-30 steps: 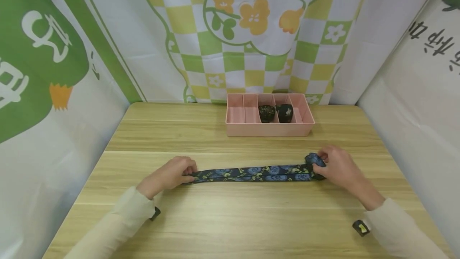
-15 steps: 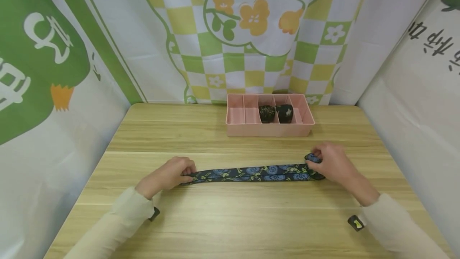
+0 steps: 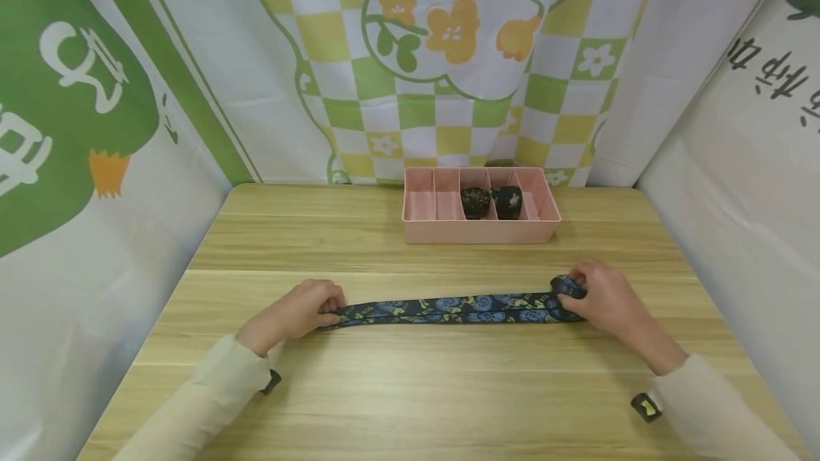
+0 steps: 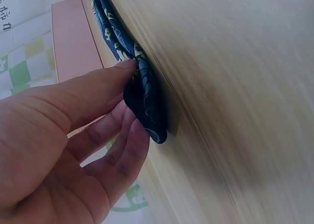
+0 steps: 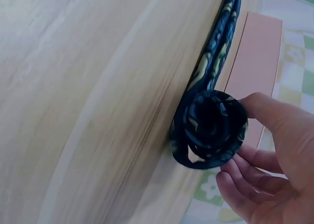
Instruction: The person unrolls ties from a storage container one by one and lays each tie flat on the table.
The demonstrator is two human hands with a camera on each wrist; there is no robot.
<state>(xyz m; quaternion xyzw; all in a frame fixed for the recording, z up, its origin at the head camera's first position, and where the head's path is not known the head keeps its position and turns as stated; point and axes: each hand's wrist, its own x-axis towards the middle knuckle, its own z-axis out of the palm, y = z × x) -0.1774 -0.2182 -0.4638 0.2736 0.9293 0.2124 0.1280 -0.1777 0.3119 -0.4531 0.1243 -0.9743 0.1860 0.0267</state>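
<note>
A dark blue necktie (image 3: 448,310) with lighter blue and yellow-green motifs lies stretched across the table, its seam side up. At its left end, my left hand (image 3: 301,313) pinches the fabric between thumb and fingers; in the left wrist view the tip (image 4: 152,116) pokes out past the fingertips. The right end is wound into a coil (image 5: 211,126), standing on edge with a gap in its outer turn. My right hand (image 3: 605,301) holds this coil, thumb at its upper side and fingers behind it.
Behind the necktie stands a pink divided box (image 3: 480,232) near the table's back edge. Two dark patterned rolls (image 3: 475,203) sit in neighbouring compartments of it. Printed curtains (image 3: 448,112) surround the wooden table (image 3: 410,390) at the back and sides.
My right hand shifted slightly left, then back right with the coil. The left hand has slid a little left, and the necktie with it.
</note>
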